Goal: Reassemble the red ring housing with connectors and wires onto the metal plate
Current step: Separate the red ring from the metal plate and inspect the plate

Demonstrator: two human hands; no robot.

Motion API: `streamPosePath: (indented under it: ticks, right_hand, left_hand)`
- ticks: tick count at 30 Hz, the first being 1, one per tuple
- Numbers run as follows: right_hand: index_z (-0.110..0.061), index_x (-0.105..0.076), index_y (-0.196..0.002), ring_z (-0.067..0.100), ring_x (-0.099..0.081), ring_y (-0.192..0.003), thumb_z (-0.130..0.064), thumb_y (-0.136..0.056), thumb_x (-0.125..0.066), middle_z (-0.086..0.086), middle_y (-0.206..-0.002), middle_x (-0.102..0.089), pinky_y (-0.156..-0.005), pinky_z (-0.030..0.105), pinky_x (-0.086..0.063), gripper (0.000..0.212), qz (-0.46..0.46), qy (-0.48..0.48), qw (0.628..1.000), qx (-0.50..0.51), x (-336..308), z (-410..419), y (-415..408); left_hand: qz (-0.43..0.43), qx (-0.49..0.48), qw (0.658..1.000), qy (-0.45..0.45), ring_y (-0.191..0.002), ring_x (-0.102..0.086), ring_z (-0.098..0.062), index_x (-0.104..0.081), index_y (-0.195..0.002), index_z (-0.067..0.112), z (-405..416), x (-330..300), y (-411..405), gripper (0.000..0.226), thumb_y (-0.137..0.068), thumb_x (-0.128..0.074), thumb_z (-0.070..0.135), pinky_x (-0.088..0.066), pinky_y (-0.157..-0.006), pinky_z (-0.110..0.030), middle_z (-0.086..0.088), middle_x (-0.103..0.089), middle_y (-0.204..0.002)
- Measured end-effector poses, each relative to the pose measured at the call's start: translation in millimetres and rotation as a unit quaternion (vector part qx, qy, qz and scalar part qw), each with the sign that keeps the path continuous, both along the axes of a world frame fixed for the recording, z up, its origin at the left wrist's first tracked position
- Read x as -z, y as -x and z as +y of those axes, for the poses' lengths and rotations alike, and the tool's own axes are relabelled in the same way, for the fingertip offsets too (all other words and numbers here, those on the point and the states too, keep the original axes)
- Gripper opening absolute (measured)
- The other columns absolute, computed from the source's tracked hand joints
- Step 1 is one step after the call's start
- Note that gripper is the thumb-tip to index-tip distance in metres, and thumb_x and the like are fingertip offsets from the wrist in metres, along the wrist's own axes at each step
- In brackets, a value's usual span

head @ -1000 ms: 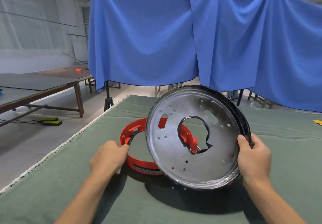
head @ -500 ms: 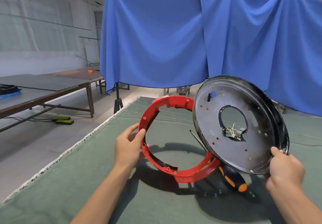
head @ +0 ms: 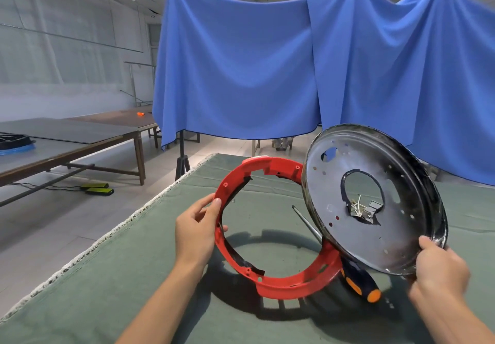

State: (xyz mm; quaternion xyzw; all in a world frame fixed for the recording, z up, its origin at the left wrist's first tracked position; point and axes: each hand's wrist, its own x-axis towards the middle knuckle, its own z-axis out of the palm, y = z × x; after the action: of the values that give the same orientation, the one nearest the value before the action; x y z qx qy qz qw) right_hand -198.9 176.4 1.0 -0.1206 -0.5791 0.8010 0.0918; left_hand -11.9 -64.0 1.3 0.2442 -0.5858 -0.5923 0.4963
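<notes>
Red ring housing (head: 270, 282) is held up off the green cloth table (head: 134, 276), tilted so its opening faces the camera. Left hand (head: 197, 232) grips the ring's left rim, thumb on the outer face and fingers curled round to the inside. Black strips run along parts of the ring's inner wall.

Metal plate (head: 375, 199) is just right of the ring and in front of it, overlapping the ring's right side; plate stands near upright, leaning, w/ its pale perforated face toward the camera and a dark rim round it. Right hand (head: 439, 266) grips the plate's lower right edge, thumb on the face, fingers curled behind. Thru the plate's big centre hole, white wires (head: 357, 207) and a small grey connector (head: 373, 207) show at the hole's lower edge.

Screwdriver (head: 359, 282) lies on the cloth below the ring & plate, shaft running up-left inside the ring's opening, black/orange handle toward the right hand.

Blue drape (head: 241, 70) hangs well behind the ring. Wooden tables (head: 80, 140) stand far left of it.
</notes>
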Motion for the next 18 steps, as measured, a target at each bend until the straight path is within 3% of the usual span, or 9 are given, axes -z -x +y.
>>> streamPosePath:
  ticks: [3,5,10,13,16,18]
  right_hand:
    - [-0.015,-0.062,-0.103,0.019,-0.052,-0.091,-0.014,-0.091,-0.054,0.007,-0.098,-0.059,-0.085,0.037,-0.043,0.014,0.016,-0.040,0.999,0.002,2.5,-3.5,-4.4]
    - [-0.018,-0.060,-0.096,0.020,-0.052,-0.088,-0.017,-0.092,-0.053,0.007,-0.093,-0.059,-0.081,0.038,-0.042,0.008,0.032,-0.064,0.997,-0.001,3.1,-6.7,-8.4]
    - [-0.012,-0.063,-0.094,0.022,-0.051,-0.079,-0.019,-0.094,-0.052,0.007,-0.084,-0.060,-0.076,0.037,-0.042,0.013,0.089,-0.125,0.988,-0.018,6.9,-9.1,-10.5]
    - [-0.010,-0.064,-0.090,0.023,-0.050,-0.072,-0.020,-0.094,-0.052,0.006,-0.077,-0.060,-0.069,0.030,-0.042,0.015,0.129,-0.155,0.979,-0.034,8.3,-9.6,-11.3]
    - [-0.011,-0.064,-0.081,0.018,-0.048,-0.064,-0.017,-0.094,-0.055,0.001,-0.068,-0.059,-0.049,0.010,-0.037,0.016,0.161,-0.174,0.970,-0.060,4.8,-10.9,-15.9]
    - [-0.017,-0.066,-0.081,0.014,-0.051,-0.063,-0.014,-0.093,-0.058,-0.005,-0.068,-0.062,-0.050,0.008,-0.039,0.015,0.180,-0.174,0.965,-0.074,2.1,-11.3,-19.3]
  left_hand:
    - [0.015,-0.022,1.000,0.007,-0.053,-0.066,-0.022,-0.070,-0.089,0.031,0.5,-1.8,-1.2,0.010,-0.090,-0.063,0.024,-0.053,-0.048,-0.031,0.005,-0.072,-0.069]
    - [0.023,-0.018,1.000,0.000,-0.052,-0.066,-0.018,-0.070,-0.086,0.033,0.9,-3.4,-1.3,0.010,-0.088,-0.064,0.026,-0.052,-0.047,-0.029,0.007,-0.072,-0.068]
    - [0.021,-0.009,0.999,-0.024,-0.051,-0.066,-0.015,-0.070,-0.089,0.032,1.0,-3.5,0.7,0.009,-0.088,-0.064,0.026,-0.052,-0.045,-0.025,0.010,-0.072,-0.069]
    - [0.026,-0.006,0.999,-0.026,-0.051,-0.065,-0.015,-0.072,-0.090,0.032,1.1,-2.8,1.0,0.010,-0.088,-0.063,0.028,-0.052,-0.045,-0.025,0.006,-0.073,-0.071]
    - [0.036,0.009,0.998,-0.043,-0.050,-0.063,-0.012,-0.074,-0.092,0.029,-1.5,-0.9,1.9,0.012,-0.087,-0.063,0.030,-0.050,-0.043,-0.023,-0.002,-0.073,-0.072]
    - [0.047,0.032,0.996,-0.069,-0.059,-0.067,-0.011,-0.074,-0.096,0.026,-1.7,0.0,4.1,0.016,-0.086,-0.063,0.032,-0.055,-0.050,-0.023,0.002,-0.075,-0.081]
